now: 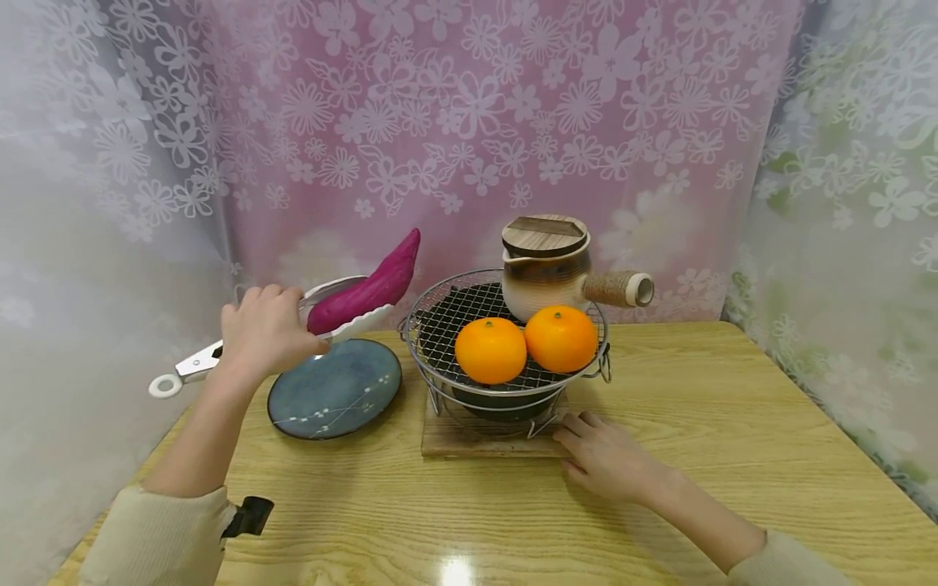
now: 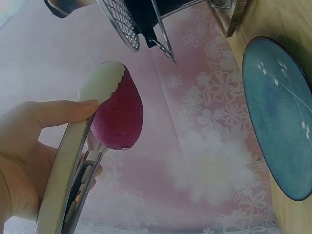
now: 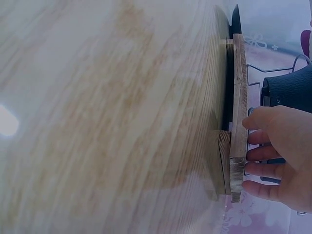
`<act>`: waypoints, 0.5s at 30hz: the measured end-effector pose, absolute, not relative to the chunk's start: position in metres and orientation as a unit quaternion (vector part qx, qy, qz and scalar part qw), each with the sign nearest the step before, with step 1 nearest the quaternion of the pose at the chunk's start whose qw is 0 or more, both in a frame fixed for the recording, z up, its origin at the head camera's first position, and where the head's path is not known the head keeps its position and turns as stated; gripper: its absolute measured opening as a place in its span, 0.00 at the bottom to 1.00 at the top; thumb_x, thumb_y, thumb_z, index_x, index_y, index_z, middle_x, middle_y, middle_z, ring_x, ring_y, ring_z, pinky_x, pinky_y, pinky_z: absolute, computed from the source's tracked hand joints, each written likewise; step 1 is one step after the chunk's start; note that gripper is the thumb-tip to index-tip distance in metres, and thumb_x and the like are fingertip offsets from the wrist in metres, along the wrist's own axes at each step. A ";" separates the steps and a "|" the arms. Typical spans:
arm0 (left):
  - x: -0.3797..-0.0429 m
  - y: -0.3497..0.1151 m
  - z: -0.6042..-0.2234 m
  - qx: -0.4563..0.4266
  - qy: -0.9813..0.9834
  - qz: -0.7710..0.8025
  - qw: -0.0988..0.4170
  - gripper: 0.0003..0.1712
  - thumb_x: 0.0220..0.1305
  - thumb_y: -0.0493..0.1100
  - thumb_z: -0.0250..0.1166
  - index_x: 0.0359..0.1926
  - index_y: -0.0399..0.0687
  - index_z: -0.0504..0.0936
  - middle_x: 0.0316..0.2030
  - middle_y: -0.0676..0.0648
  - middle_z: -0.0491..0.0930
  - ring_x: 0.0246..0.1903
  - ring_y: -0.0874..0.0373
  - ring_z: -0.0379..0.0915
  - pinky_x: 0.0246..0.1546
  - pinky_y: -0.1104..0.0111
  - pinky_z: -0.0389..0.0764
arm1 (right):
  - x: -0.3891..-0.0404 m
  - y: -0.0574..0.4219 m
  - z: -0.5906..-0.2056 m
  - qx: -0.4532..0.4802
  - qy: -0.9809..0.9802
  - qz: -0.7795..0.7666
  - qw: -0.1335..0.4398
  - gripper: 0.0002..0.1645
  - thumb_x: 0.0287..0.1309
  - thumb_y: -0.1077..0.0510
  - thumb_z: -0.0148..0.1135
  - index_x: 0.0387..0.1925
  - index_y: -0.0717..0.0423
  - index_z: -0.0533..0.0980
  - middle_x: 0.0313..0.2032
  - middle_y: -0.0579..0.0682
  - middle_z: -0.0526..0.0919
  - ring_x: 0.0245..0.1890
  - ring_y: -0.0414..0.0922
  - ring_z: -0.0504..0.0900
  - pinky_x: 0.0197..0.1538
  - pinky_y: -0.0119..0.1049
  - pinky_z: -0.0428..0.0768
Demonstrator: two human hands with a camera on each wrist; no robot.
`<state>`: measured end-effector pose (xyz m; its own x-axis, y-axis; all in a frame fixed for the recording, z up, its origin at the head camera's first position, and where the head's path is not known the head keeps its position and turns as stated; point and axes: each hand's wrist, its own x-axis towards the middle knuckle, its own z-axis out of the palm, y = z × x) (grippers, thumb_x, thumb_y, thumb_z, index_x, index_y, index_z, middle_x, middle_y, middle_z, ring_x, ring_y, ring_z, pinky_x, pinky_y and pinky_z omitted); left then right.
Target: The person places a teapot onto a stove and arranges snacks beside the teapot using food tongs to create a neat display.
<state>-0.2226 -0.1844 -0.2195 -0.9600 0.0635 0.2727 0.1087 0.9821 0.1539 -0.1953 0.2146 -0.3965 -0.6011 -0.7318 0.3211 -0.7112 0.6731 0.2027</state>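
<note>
My left hand (image 1: pixel 264 330) grips white-tipped tongs (image 2: pixel 64 170), holding them up over the left side of the table. Between the tong tips is a purple sweet potato (image 1: pixel 370 295), its narrow end pointing up and right. Below lies a blue plate (image 1: pixel 330 395) with a white blossom pattern. My right hand (image 1: pixel 608 457) rests at the right front corner of a wooden board (image 1: pixel 469 444), fingers lightly bent, fingertips on its edge in the right wrist view. On that board stands a round grill (image 1: pixel 469 391) with a wire mesh top.
Two oranges (image 1: pixel 491 350) sit at the front of the mesh. Behind them stands a clay pot (image 1: pixel 538 285) with a wooden lid (image 1: pixel 545 236), its rope-wrapped handle (image 1: pixel 611 288) reaching out right past the grill rim. A floral curtain (image 1: pixel 476 163) hangs behind the table (image 1: pixel 718 423).
</note>
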 end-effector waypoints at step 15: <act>-0.221 -0.168 -0.205 -0.065 -0.988 -0.080 0.117 0.41 0.40 0.54 0.71 0.54 0.35 0.73 0.48 0.36 0.73 0.48 0.38 0.63 0.42 0.44 0.60 | -0.195 0.213 -0.396 0.404 -0.894 -0.021 0.194 0.16 0.48 0.56 0.66 0.39 0.61 0.77 0.40 0.55 0.75 0.37 0.52 0.74 0.41 0.45 0.75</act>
